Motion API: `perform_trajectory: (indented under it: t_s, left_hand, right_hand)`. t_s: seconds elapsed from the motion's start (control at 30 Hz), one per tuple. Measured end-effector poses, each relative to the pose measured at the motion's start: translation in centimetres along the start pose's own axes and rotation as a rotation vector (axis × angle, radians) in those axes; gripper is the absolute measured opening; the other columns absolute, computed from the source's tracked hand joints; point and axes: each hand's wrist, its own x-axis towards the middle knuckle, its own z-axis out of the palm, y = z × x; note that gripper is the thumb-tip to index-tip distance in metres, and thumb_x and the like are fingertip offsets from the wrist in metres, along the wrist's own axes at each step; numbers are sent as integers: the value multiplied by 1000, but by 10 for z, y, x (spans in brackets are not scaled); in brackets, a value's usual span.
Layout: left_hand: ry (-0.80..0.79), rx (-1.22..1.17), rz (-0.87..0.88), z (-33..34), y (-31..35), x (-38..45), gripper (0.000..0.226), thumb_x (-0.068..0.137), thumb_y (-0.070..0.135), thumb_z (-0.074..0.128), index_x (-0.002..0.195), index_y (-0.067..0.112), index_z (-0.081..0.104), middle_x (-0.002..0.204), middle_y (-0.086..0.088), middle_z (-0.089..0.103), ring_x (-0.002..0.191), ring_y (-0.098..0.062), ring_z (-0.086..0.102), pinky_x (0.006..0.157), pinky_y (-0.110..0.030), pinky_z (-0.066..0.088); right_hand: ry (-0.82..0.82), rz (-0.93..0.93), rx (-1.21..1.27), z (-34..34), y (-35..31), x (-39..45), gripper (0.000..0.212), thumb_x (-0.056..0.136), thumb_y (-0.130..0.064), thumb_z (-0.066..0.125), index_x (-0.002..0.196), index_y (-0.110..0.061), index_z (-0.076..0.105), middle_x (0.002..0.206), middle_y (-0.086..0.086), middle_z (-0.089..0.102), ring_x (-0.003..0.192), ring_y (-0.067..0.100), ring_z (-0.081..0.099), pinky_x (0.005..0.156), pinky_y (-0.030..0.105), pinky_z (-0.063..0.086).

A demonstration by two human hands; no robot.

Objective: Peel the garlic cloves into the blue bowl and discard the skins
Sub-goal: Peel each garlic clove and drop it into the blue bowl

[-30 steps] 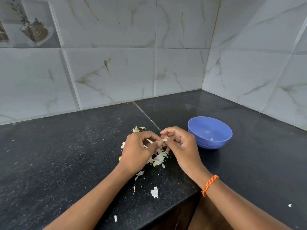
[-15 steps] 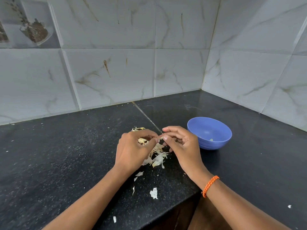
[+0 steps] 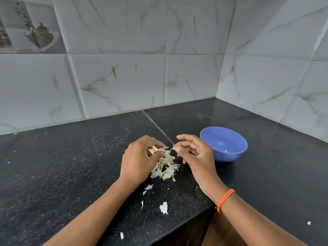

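Note:
My left hand (image 3: pixel 140 158) holds a piece of garlic (image 3: pixel 154 150) with papery skin between thumb and fingers, just above a pile of pale skins (image 3: pixel 166 166) on the black counter. My right hand (image 3: pixel 193 153) is a short way to the right and pinches a small whitish bit, a clove or a skin (image 3: pixel 174 148), between thumb and forefinger. The blue bowl (image 3: pixel 230 155) stands right of my right hand, with a small pale piece (image 3: pixel 225 151) in its bottom.
Loose skin scraps (image 3: pixel 164 207) lie nearer the counter's front edge (image 3: pixel 195 212). The counter (image 3: pixel 71 166) runs into a tiled corner (image 3: pixel 215 96), with walls behind and at right. An orange cord bracelet (image 3: pixel 225 199) is on my right wrist.
My hands, pressed together on the garlic before, have drawn apart. The left hand moved left and down toward the skin pile; the right keeps a small bit pinched.

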Motion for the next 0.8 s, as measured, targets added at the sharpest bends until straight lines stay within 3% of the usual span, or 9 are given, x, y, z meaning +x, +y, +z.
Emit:
perform_trajectory:
  t_s: [0.2, 0.4, 0.53, 0.67, 0.8]
  left_hand:
    - [9, -46, 17, 3, 2, -1, 15, 95, 49, 78, 83, 41, 75, 94, 25, 72, 69, -7, 68, 69, -42, 58]
    - [-5, 17, 9, 1, 1, 0, 17, 87, 37, 89, 86, 45, 73, 96, 26, 72, 71, -6, 67, 68, -37, 59]
    - [-9, -59, 19, 0, 4, -1, 8, 98, 47, 76, 91, 43, 77, 98, 29, 75, 67, -7, 70, 70, -41, 59]
    - [-50, -73, 18, 0, 0, 1, 22, 96, 28, 79, 105, 48, 78, 103, 26, 74, 73, -10, 69, 73, -44, 61]
    - [-118, -178, 6, 1, 4, 1, 11, 96, 45, 69, 95, 44, 80, 98, 21, 77, 77, -12, 72, 78, -49, 60]
  right_hand:
    - [-35, -10, -20, 0, 2, 0, 35, 96, -6, 77, 126, -22, 71, 100, 1, 79, 89, 15, 73, 71, 23, 56]
    - [-37, -10, -38, -1, 5, 1, 33, 96, -6, 77, 124, -24, 73, 98, 0, 78, 89, 17, 72, 71, 24, 57]
    - [-54, -19, -36, 0, 5, 1, 32, 96, -6, 77, 123, -24, 74, 99, 2, 78, 90, 20, 73, 73, 25, 57]
    - [-84, -40, -29, 0, 6, 0, 35, 96, -1, 75, 125, -21, 73, 101, 4, 78, 92, 20, 74, 75, 28, 60]
    - [-101, -84, -56, 0, 5, -1, 39, 96, 1, 74, 128, -21, 71, 103, 3, 77, 97, 23, 74, 83, 36, 64]
